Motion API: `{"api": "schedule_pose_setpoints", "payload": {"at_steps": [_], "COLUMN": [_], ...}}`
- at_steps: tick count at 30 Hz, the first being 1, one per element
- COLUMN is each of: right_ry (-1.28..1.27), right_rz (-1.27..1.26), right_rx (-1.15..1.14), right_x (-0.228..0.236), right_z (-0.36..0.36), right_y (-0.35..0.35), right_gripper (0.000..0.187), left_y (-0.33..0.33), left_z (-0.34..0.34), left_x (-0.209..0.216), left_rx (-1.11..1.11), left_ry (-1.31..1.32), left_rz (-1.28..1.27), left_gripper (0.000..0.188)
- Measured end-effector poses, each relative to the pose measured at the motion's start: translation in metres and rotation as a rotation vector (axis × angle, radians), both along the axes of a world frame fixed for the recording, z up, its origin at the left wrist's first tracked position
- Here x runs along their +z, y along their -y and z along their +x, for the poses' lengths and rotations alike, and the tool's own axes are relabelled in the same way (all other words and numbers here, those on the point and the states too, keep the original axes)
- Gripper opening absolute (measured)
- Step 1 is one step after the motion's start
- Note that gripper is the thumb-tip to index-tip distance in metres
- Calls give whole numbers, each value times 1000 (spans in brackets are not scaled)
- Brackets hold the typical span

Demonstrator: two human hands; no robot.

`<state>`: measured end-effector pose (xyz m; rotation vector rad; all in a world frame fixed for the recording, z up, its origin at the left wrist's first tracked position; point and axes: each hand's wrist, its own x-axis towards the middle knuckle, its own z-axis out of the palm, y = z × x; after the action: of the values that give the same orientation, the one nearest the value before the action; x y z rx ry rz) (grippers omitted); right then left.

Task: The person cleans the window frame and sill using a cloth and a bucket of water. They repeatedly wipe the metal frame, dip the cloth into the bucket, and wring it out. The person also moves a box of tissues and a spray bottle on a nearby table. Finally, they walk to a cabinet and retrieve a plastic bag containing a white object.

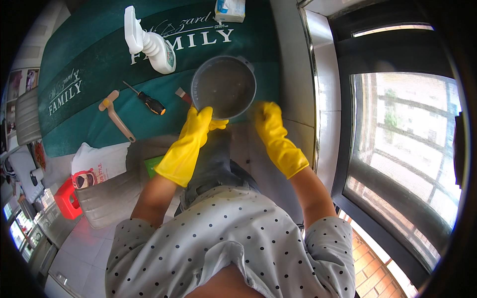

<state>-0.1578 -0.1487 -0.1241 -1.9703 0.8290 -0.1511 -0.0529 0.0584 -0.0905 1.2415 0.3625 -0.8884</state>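
And the right hand (270, 116) is a yellow smear at the fingertips: whether it grips anything, no telling! Over at the left hand (199, 120), some of the fingers are tucked out of view behind the grey basin (193, 79), its bottom lost in murk. That same basin hides the far end of the brush (182, 94)! Up top, the edge crops a small box (230, 11), while the left glove partly covers something green (152, 166), kind unclear.

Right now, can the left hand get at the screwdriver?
Probably yes: the screwdriver lies to the left of the left hand on the green cloth, nothing visible between them. That hand is at the gray bowl's rim, so it would likely have to let go first.
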Motion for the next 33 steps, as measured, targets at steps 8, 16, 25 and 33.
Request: {"api": "schedule_pose_setpoints", "payload": {"at_steps": [8,16,25,33], "right_ry": [90,358,243,567], "right_rz": [-556,-506,-44,-442], "right_rx": [-34,649,114,672], "right_x": [-13,-49,36,-43], "right_z": [143,61,139,115], "right_y": [67,-18,25,-25], "right_gripper": [20,24,21,29], "left_y": [-78,-167,-194,-195], "left_z": [-14,-40,-69,-89], "left_x": [47,83,91,98], "left_rx": [-289,-324,243,482], "left_ry": [425,498,47,-62], "left_rz": [564,813,437,365], "left_gripper": [44,47,38,35]}}
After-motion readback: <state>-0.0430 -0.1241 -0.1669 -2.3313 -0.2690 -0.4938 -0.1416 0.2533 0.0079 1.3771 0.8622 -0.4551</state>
